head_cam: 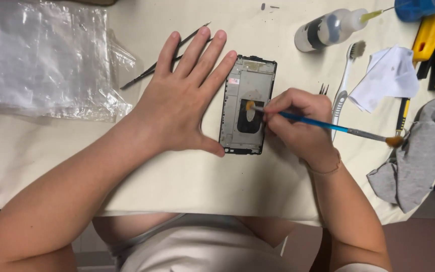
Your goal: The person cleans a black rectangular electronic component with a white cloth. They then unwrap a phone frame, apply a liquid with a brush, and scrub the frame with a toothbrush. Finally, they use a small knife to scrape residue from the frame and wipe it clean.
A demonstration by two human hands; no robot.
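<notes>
From the head view, the left hand (184,98) lies flat and spread wide on the counter (192,176), its thumb and forefinger touching the left edge of the phone frame (248,105), which sits mid-counter between both hands. The right hand (298,123) is closed round a thin blue brush (323,123), bristle tip resting on the dark oval patch in the frame.

I'd say the frame could skid, since only a flat palm braces it on smooth cloth; pressing hard might splay the bristles or smear past the patch.

The frame is rigid grey metal, rectangular. Nearby are crinkled clear plastic bags (41,55), slim black tweezers (149,70), a soft squeeze bottle (328,29), a toothbrush (346,75), and a limp grey rag (414,156).
</notes>
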